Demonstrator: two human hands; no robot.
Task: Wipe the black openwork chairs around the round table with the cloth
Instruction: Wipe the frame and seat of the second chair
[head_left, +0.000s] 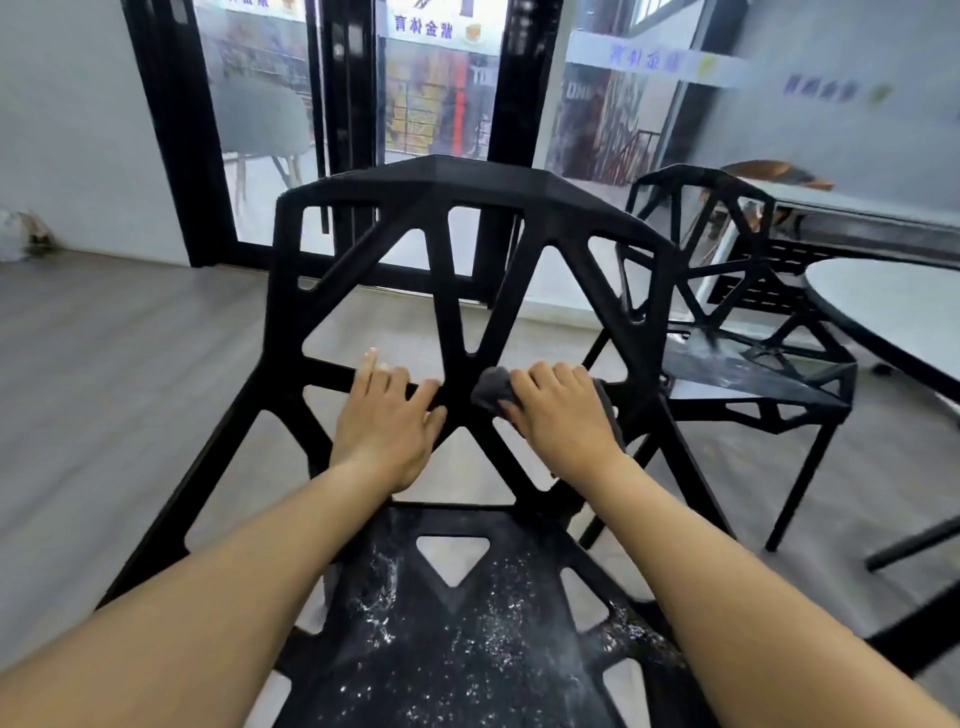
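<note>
Plainly the job is only partly done, as far as I can judge. Largest in view is the near chair (447, 291), its openwork back facing the person and its seat low in the frame, flecked with pale specks and smears that look like dust or wet streaks, so the seat likely needs more wiping. Next comes the second chair (737, 322), standing beyond and to the right, its seat showing whitish marks too; whether it has been cleaned I cannot tell. The round table (893, 312) sits at the right edge, just beside that second chair, with a longer table behind it. Glass doors and grey wood-look floor fill the rest.

The left hand (387, 421) rests on the horizontal bar of the near chair's back, fingers curled over it to steady the chair. The right hand (563, 415) grips the dark grey cloth (496, 389), bunched and pressed against the junction of bars just right of the left hand. The many narrow struts and openings will slow the wiping, and the second chair stands close to the table.
</note>
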